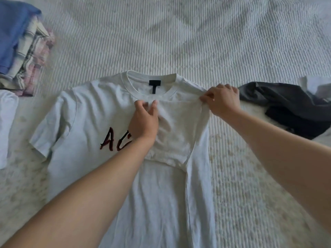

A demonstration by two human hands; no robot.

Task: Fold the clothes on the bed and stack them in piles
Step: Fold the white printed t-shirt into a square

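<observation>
A white T-shirt (86, 111) is lying face up across the middle of the bed (197, 42), its right sleeve already turned in over the chest. The folded sleeve's edge is being pinched below the collar by the left hand (144, 120), while the shoulder fold is being gripped between thumb and curled fingers by the right hand (223, 102). If the two pinches are being pulled unevenly, the side fold is likely being skewed, and the wrinkles running down the body are liable to be pressed in. The red lettering is being partly covered by the left forearm, so only "A" and part of a second letter are readable. The hem is cut off below, as are the folded stack (23, 47) at far left and the dark grey garment (293, 108) at right.
</observation>
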